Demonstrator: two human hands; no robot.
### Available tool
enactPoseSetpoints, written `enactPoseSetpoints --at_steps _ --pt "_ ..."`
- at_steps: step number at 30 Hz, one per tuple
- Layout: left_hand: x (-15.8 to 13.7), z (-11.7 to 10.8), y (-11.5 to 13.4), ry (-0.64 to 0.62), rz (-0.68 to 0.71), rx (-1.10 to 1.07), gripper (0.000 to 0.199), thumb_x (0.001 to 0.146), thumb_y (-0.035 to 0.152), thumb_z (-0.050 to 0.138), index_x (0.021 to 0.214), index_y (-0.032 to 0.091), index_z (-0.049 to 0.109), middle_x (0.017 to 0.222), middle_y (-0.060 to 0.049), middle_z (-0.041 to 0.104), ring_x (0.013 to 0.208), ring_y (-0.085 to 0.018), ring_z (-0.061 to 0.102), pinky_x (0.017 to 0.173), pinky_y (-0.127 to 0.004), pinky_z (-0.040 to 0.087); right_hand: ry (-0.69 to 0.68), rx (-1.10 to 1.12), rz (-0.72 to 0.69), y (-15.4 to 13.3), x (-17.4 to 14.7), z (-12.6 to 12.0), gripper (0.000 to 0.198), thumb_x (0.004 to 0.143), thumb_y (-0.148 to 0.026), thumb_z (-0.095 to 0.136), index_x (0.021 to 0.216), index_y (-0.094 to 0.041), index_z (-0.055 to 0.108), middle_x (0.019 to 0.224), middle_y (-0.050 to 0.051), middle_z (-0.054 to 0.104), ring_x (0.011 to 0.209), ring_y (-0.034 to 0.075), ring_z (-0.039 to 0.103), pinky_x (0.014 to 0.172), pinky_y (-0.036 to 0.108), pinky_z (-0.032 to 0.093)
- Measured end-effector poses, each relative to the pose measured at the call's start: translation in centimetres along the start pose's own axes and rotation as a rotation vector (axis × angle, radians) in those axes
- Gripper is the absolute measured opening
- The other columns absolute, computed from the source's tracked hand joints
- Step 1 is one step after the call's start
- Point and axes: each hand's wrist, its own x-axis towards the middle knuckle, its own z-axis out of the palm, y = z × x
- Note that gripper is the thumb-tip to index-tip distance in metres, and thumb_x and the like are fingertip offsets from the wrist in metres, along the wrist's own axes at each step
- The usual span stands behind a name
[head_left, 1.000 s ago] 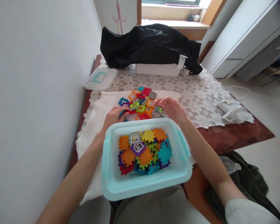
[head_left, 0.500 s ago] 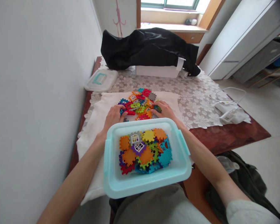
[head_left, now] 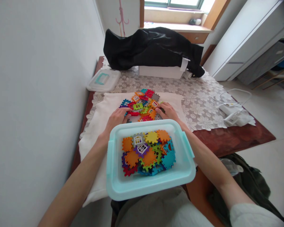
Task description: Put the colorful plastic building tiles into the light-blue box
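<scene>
Hands, left hand (head_left: 117,117) and right hand (head_left: 167,111), cupped around tile pile (head_left: 143,105); no legible writing.

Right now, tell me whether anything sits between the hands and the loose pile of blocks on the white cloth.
Nothing visible does. The left hand and right hand already rest on the near edges of the pile of blocks. The turquoise bin sits nearer the person, behind the hands.

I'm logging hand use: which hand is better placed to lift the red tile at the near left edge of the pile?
Probably the left hand: its fingertips already touch the red tile, whereas the right hand rests on the pile's far side.
</scene>
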Motion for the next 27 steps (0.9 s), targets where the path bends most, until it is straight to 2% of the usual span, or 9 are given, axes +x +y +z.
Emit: enactPoseSetpoints --at_steps 7,11,16,20,23,27 --pt "0.08 0.27 -0.42 0.06 -0.109 -0.079 0.014 0.095 0.029 0.069 0.108 0.025 0.068 0.115 -0.01 0.077 0.111 -0.032 0.073 0.106 -0.049 0.061 0.006 0.021 0.007 -0.03 -0.03 0.19 0.032 0.112 -0.053 0.061 0.105 -0.027 0.077 0.117 0.012 0.079 0.117 0.034 0.071 0.108 0.054 0.056" --pt "0.06 0.22 -0.33 0.087 -0.066 -0.107 0.007 0.092 0.025 0.066 0.099 0.024 0.065 0.11 -0.009 0.075 0.106 -0.03 0.072 0.101 -0.046 0.06 0.023 0.055 0.022 0.17 0.02 0.27 0.039 0.113 -0.057 0.055 0.106 -0.027 0.078 0.117 0.013 0.081 0.115 0.034 0.072 0.107 0.053 0.057" --pt "0.03 0.08 -0.03 0.102 -0.052 -0.109 0.009 0.097 0.029 0.063 0.103 0.024 0.066 0.11 -0.009 0.076 0.103 -0.028 0.072 0.099 -0.045 0.061 0.021 0.065 0.035 0.42 0.14 0.3 0.048 0.114 -0.065 0.051 0.106 -0.027 0.08 0.117 0.013 0.081 0.116 0.033 0.072 0.108 0.051 0.056" --pt "-0.07 -0.09 0.05 0.016 -0.006 -0.079 0.015 0.099 0.03 0.063 0.109 0.024 0.072 0.121 -0.011 0.079 0.114 -0.03 0.073 0.104 -0.046 0.06 0.023 0.062 0.031 0.39 0.13 0.25 0.051 0.115 -0.067 0.05 0.107 -0.027 0.08 0.117 0.013 0.081 0.116 0.033 0.072 0.108 0.05 0.056" --pt "-0.23 -0.2 0.11 -0.022 0.002 -0.028 0.014 0.097 0.029 0.065 0.107 0.025 0.075 0.117 -0.011 0.08 0.115 -0.032 0.074 0.101 -0.046 0.061 0.017 0.052 0.036 0.27 0.06 0.14 0.049 0.115 -0.065 0.05 0.108 -0.027 0.08 0.118 0.013 0.081 0.117 0.033 0.072 0.109 0.051 0.056" --pt "-0.31 -0.17 0.38 0.046 -0.043 -0.075 0.013 0.096 0.034 0.07 0.104 0.026 0.076 0.113 -0.009 0.082 0.108 -0.031 0.076 0.098 -0.044 0.062 0.008 0.045 0.046 0.22 0.05 0.07 0.048 0.116 -0.064 0.05 0.109 -0.027 0.08 0.119 0.013 0.081 0.12 0.033 0.072 0.11 0.05 0.056"
